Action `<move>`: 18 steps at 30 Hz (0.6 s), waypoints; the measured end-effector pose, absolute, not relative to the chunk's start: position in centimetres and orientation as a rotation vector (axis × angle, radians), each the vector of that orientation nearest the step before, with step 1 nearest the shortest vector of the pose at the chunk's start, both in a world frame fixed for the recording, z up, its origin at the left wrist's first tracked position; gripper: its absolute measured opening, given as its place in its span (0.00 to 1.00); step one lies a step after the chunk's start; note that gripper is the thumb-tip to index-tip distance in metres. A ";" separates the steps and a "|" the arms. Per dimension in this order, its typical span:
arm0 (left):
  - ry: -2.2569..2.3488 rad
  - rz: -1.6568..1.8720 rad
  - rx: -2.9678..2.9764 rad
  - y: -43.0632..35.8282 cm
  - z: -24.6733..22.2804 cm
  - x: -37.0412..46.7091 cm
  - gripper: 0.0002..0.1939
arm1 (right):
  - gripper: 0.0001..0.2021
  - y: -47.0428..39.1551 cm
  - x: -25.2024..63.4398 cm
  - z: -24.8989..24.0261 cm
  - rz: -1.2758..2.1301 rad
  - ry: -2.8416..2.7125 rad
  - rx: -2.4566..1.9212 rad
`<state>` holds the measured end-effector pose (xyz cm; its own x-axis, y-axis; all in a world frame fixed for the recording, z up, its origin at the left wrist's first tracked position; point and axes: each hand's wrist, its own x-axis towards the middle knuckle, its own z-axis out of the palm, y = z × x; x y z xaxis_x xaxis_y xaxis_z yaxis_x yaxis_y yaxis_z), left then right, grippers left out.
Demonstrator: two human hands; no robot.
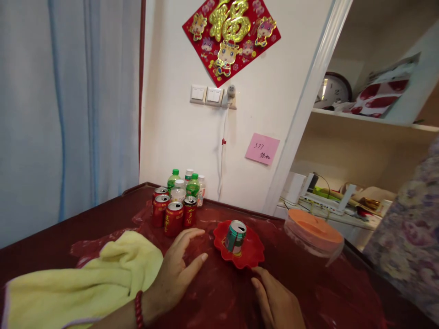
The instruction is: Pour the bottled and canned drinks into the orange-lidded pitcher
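While both hands rest low in the frame, we find the teal can [236,236] upright on the scalloped red plate [255,253], right of centre. Left hand [178,267], lower centre: grip spread, thumb well off the fingers, nothing between them. Right hand [279,299], bottom right of centre: grip slightly parted, no object visible in it; fingertips just beside the plate's near rim, contact we cannot tell. We judge that the plate serves as a stand, setting this can apart from the red cans [174,221] and bottles [192,187] at left centre, probably bunched near the wall [164,91] to save room. Edges: the surface [221,292] ends at the wall behind the plate; the orange-lidded container [313,228] bounds the right side, leaving a narrow strip. We note open room between the hands, in front of the plate; the yellow towel [130,256] crowds the lower left.
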<state>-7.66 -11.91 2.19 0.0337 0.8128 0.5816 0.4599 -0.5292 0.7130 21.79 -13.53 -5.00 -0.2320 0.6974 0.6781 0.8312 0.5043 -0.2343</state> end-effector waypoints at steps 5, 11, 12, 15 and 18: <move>1.276 1.456 2.009 -12.0 2.3 -7.6 0.18 | 0.18 -13.5 21.0 -5.8 -0.185 -1.879 -1.299; 1.271 1.431 2.012 -11.9 2.1 -7.6 0.18 | 0.16 -13.7 21.5 -5.2 -0.142 -1.968 -1.290; 1.271 1.426 2.011 -11.9 2.1 -7.7 0.18 | 0.15 -13.6 21.7 -5.0 -0.144 -1.994 -1.278; 1.268 1.409 2.006 -11.7 1.9 -7.7 0.18 | 0.14 -13.5 22.1 -4.9 -0.164 -2.037 -1.274; 1.267 1.399 1.999 -11.7 1.8 -7.7 0.18 | 0.14 -13.4 22.1 -4.8 -0.154 -2.054 -1.296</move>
